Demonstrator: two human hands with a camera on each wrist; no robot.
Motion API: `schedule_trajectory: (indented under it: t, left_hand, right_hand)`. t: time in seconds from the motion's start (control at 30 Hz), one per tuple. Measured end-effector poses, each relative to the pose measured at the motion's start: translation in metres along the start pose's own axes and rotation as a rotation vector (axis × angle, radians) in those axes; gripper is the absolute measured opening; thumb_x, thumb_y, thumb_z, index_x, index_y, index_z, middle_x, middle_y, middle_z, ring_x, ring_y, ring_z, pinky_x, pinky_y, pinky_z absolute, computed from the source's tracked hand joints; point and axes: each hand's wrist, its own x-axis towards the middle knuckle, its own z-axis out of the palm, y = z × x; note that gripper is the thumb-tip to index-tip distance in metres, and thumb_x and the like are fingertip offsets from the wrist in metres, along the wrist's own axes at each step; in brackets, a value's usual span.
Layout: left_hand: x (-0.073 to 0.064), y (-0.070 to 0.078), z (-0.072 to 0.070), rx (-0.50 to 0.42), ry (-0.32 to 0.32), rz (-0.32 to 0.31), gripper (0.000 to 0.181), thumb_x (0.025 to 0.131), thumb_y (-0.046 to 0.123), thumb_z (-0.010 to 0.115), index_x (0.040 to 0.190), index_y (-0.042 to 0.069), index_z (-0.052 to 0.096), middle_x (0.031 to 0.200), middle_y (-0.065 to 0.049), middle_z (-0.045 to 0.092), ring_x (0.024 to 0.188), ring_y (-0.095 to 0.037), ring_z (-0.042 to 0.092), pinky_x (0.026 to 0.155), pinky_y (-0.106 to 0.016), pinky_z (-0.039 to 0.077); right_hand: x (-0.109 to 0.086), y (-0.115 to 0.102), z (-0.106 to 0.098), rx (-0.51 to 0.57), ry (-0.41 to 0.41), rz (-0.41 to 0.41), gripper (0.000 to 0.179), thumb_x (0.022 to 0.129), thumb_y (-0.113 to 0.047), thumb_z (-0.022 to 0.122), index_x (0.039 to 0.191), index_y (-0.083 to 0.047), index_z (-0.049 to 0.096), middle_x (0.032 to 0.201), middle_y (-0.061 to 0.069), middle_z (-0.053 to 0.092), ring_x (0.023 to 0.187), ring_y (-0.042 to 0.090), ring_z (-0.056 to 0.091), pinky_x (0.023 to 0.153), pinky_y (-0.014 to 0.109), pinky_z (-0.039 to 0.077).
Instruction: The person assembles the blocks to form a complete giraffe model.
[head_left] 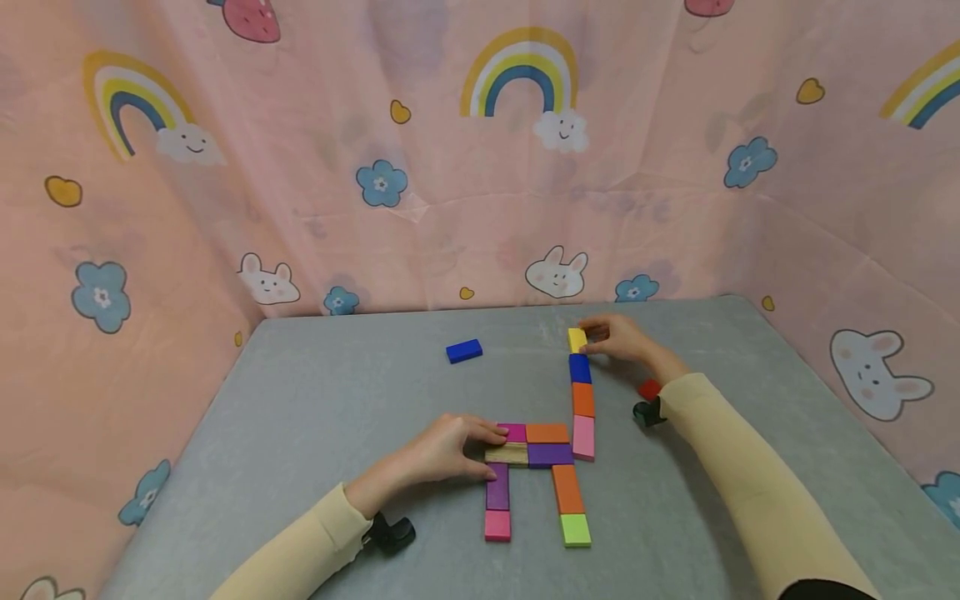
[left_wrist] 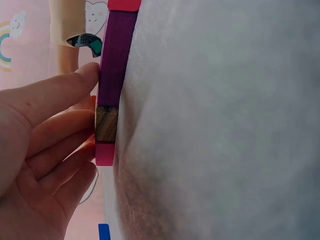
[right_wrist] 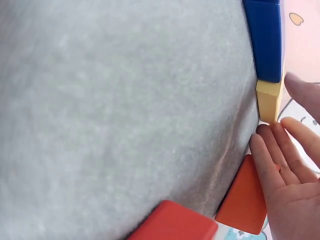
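Flat coloured blocks lie edge to edge on a grey table. My left hand (head_left: 442, 450) rests at the left end of the rows, thumb by a purple block (head_left: 497, 487), fingertips at a magenta block (head_left: 512, 432). A wood-patterned block (head_left: 507, 455) lies between them. At the far end of the right column, my right hand (head_left: 622, 340) touches a yellow block (head_left: 577, 340) with thumb and fingertips, its fingers fairly straight in the right wrist view. Below the yellow block come a blue block (head_left: 580, 368), an orange block (head_left: 583, 400) and a pink block (head_left: 583, 437).
A loose blue block (head_left: 464, 351) lies at the back, left of the column. Near my right wrist is a red block (head_left: 649, 389); the right wrist view also shows an orange block (right_wrist: 245, 197). A lime green block (head_left: 576, 530) ends the right leg. Pink printed cloth (head_left: 450, 225) hangs behind the table.
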Motion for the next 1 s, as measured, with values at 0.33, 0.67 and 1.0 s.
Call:
schedule_trajectory:
  t: [0.33, 0.67, 1.0]
  left_hand:
    - [0.0002, 0.0014, -0.0008, 0.005, -0.003, -0.002, 0.047, 0.077, 0.029, 0.079, 0.120, 0.015, 0.067, 0.125, 0.000, 0.063, 0.120, -0.013, 0.056, 0.102, -0.032, 0.044]
    - [-0.0002, 0.0011, -0.0006, -0.003, -0.010, -0.008, 0.047, 0.078, 0.030, 0.078, 0.121, 0.015, 0.067, 0.126, 0.001, 0.063, 0.120, -0.013, 0.056, 0.102, -0.032, 0.043]
    - [-0.0005, -0.0003, 0.0001, -0.014, -0.004, 0.003, 0.047, 0.078, 0.030, 0.078, 0.120, 0.015, 0.067, 0.125, 0.001, 0.063, 0.119, -0.012, 0.056, 0.102, -0.031, 0.044]
  right_hand:
    - [-0.0008, 0.0038, -0.0004, -0.002, -0.003, 0.002, 0.046, 0.088, -0.001, 0.061, 0.132, 0.005, 0.051, 0.131, 0.025, 0.054, 0.119, 0.041, 0.051, 0.101, 0.054, 0.040]
    - [-0.0018, 0.0021, 0.0002, -0.024, 0.001, -0.011, 0.049, 0.086, -0.003, 0.066, 0.132, 0.004, 0.051, 0.131, 0.024, 0.054, 0.119, 0.040, 0.053, 0.100, 0.053, 0.041]
    - [-0.0021, 0.0004, 0.0003, -0.021, -0.001, -0.009, 0.049, 0.086, -0.003, 0.066, 0.132, 0.004, 0.052, 0.131, 0.024, 0.055, 0.119, 0.040, 0.053, 0.100, 0.053, 0.042]
